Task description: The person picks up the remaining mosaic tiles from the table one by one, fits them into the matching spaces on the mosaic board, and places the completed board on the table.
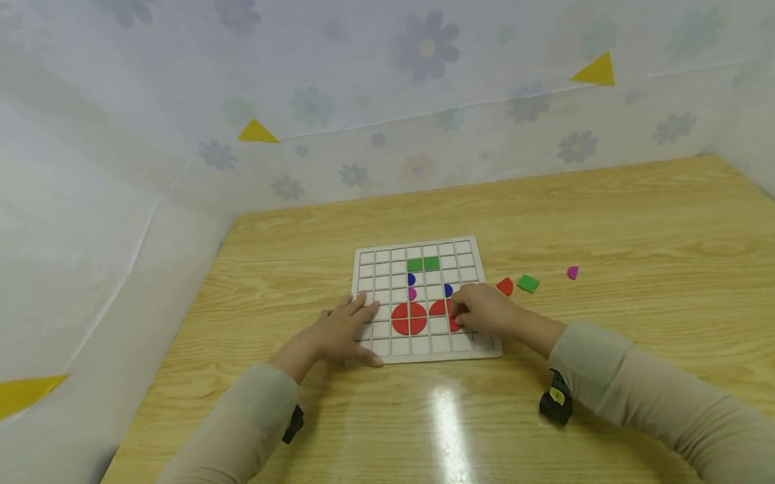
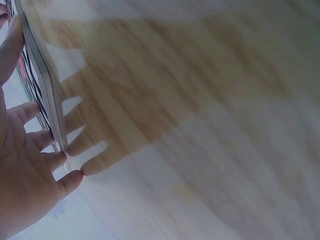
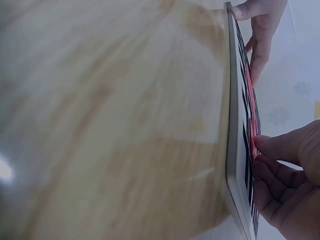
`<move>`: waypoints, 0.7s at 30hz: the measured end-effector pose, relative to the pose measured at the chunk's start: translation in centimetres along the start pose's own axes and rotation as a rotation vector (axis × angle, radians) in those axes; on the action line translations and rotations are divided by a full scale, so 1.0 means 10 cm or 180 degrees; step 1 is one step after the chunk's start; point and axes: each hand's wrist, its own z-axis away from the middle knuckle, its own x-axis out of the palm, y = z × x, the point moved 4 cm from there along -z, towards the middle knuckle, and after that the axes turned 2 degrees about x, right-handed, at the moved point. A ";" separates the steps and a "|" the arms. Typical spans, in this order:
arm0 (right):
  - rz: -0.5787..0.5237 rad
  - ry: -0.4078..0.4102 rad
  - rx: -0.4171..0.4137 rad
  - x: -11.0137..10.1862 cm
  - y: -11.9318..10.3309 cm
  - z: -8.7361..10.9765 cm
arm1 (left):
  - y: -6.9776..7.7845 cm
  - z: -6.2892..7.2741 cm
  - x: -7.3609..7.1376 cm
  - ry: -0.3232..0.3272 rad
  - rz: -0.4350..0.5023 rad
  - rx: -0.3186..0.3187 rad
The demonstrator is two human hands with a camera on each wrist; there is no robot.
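A white grid board [image 1: 434,357] lies on the table. My left hand [image 1: 346,332] rests at its left edge with fingers spread, the thumb at the near left corner. My right hand [image 1: 488,310] is over the board's right part, thumb and curled fingers at a red quarter-circle piece [image 1: 455,324], which they partly hide. Beside it lies another red piece [image 1: 437,309]. Four-part red circle pieces [image 1: 400,311] sit left of these. Higher up are a magenta piece [image 1: 413,294], a blue piece [image 1: 411,279] and two green squares [image 1: 415,265]. Another blue piece [image 1: 448,289] sits by my right fingers.
Right of the board lie a loose red piece [image 1: 506,286], a green square [image 1: 528,284] and a magenta piece [image 1: 573,273]. The wooden table [image 1: 282,263] meets a flower-patterned white sheet [image 1: 382,153] at the back. Yellow triangles [image 1: 257,132] mark the sheet.
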 end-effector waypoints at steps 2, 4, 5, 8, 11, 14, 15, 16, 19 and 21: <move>-0.0029 -0.0004 0.0006 0.00 0.01 0.01 | 0.00 -0.01 0.00 0.0003 -0.0014 0.0004; -0.0074 0.0007 -0.0005 0.00 0.02 0.01 | 0.00 -0.02 0.01 0.0001 -0.0026 0.0003; -0.0114 0.0009 -0.0011 0.00 0.03 0.02 | 0.01 -0.02 0.01 0.0004 -0.0027 0.0008; -0.0259 0.0019 -0.0030 -0.01 0.05 0.03 | 0.02 -0.03 0.01 0.0009 -0.0020 0.0023; -0.0403 -0.0009 -0.0024 -0.02 0.08 0.05 | 0.02 -0.03 0.00 -0.0001 -0.0041 0.0029; -0.0522 -0.0042 0.0034 -0.03 0.11 0.06 | 0.02 -0.03 0.00 -0.0002 -0.0051 0.0044; -0.0544 -0.0048 0.0037 -0.03 0.11 0.06 | 0.02 -0.03 -0.01 0.0003 -0.0043 0.0048; -0.0564 -0.0054 0.0040 -0.03 0.11 0.06 | 0.02 -0.03 -0.01 0.0007 -0.0046 0.0052; -0.0610 -0.0050 0.0013 -0.04 0.11 0.06 | 0.01 0.00 -0.01 0.0012 -0.0018 0.0035; -0.0614 -0.0049 -0.0007 -0.05 0.11 0.06 | -0.01 0.01 -0.01 0.0007 -0.0006 0.0028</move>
